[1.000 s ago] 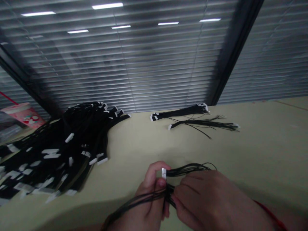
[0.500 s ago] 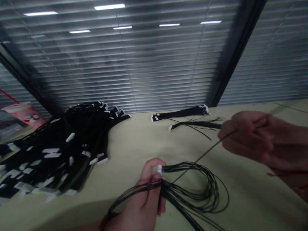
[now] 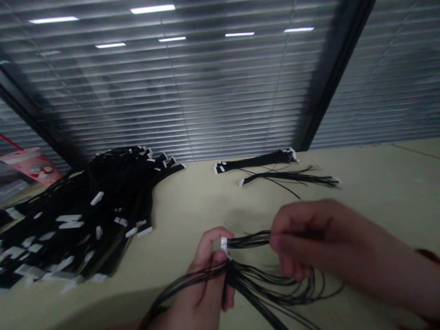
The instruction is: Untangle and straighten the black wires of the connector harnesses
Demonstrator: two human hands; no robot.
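My left hand (image 3: 202, 279) is shut on a bundle of thin black wires, with a small white connector (image 3: 224, 244) held between thumb and forefinger. The wires (image 3: 250, 240) run out of the connector to the right, and my right hand (image 3: 309, 238) pinches them a short way from it. Below both hands, long loose wire ends (image 3: 271, 293) hang in loops over the table. Part of the bundle is hidden by my fingers.
A large heap of black wire bundles with white connectors (image 3: 85, 215) lies left on the pale table (image 3: 378, 201). Two thinner bundles (image 3: 254, 161) (image 3: 288, 179) lie at the far edge. A pink cup (image 3: 32, 165) stands far left, before window blinds (image 3: 172, 91).
My right hand has come back from the upper right, down and left, and now pinches the wires near the connector. The left hand has hardly moved.
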